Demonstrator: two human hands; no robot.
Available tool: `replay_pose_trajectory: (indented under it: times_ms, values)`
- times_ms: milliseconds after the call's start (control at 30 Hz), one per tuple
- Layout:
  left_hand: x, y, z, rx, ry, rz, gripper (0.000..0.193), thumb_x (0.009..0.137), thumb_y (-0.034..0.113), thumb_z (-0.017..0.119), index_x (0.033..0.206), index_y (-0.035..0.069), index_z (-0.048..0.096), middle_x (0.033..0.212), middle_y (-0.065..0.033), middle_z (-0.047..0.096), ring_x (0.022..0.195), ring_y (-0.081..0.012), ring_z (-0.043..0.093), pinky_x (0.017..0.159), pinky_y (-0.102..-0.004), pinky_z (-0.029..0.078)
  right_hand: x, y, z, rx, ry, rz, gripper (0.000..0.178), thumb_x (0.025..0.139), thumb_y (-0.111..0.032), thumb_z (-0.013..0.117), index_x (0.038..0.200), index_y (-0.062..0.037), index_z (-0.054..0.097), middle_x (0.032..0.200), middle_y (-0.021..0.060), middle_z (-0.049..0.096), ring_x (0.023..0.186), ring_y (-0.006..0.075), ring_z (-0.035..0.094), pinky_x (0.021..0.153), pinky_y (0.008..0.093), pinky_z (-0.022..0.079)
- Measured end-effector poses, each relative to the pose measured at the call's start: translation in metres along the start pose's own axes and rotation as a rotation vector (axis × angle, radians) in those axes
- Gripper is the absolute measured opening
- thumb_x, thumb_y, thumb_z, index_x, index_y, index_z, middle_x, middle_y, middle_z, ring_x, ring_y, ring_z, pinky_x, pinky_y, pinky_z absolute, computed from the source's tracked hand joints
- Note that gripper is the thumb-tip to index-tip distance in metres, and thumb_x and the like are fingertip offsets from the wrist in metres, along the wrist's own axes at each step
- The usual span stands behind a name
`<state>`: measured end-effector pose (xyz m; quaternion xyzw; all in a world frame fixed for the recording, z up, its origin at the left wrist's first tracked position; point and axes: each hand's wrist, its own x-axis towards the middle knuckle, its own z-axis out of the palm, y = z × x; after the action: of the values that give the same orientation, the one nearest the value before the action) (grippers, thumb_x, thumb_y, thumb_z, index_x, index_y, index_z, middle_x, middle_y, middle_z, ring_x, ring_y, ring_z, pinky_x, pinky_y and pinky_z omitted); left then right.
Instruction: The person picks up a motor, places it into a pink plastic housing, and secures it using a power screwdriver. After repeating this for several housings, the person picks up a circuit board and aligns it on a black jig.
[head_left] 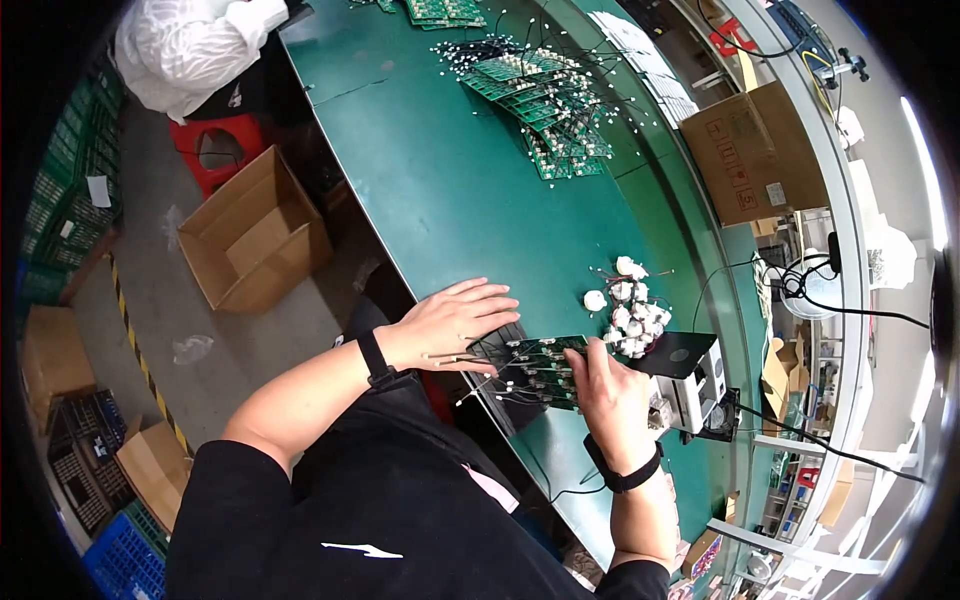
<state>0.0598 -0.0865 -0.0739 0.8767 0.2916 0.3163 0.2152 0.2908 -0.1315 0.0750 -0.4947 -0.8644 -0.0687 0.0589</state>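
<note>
My left hand (455, 325) lies nearly flat at the table's near edge, fingers stretched out, beside a black strip-like pad (497, 345). Thin dark wires with pale tips stick out by its lower fingers. My right hand (612, 395) is closed on the right end of a green circuit board panel (545, 368), which lies over the black pad. Small components and wires cover the panel. Just beyond it is a heap of small white rounded parts with wires (637, 320); one white rounded part (595, 301) lies apart.
Wired circuit boards (540, 105) are stacked farther up the green table (420, 180). A white device with a black flap (705, 385) stands right of my right hand. A cardboard box (755, 155) stands at the right; an open carton (255, 235) and red stool (215, 150) are on the floor.
</note>
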Motion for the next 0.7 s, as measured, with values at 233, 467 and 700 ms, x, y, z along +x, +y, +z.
replay_pose_trajectory:
  times_ms: [233,467,700]
  values:
    - [0.004,0.004,-0.001,-0.005,-0.007,-0.01,0.075,0.079,0.057,0.074,0.135,0.01,0.055,0.141,-0.0096,0.054,0.137,-0.0301,0.046,0.116,-0.0467,0.035,-0.004,0.008,-0.001,-0.005,0.028,-0.018,0.021,0.093,-0.021,0.069,0.092,-0.007,0.054,0.061,0.0041,0.054,0.048,0.0213,0.059,0.042,0.0338,0.044]
    - [0.007,0.005,-0.002,-0.03,0.031,-0.022,0.07,0.079,0.053,0.077,0.13,0.008,0.058,0.137,-0.0086,0.056,0.134,-0.0292,0.048,0.114,-0.0445,0.038,-0.005,-0.007,-0.002,0.038,-0.078,0.003,0.024,0.089,-0.019,0.074,0.1,-0.004,0.058,0.064,0.0061,0.058,0.051,0.0242,0.06,0.046,0.0353,0.045]
    - [0.006,0.006,-0.002,-0.027,0.032,-0.048,0.07,0.078,0.052,0.078,0.13,0.009,0.058,0.137,-0.0084,0.057,0.134,-0.0289,0.048,0.113,-0.0441,0.039,0.002,-0.008,-0.011,0.052,-0.095,0.025,0.03,0.09,-0.021,0.073,0.107,-0.0027,0.055,0.067,0.0071,0.058,0.053,0.0232,0.06,0.046,0.0345,0.047]
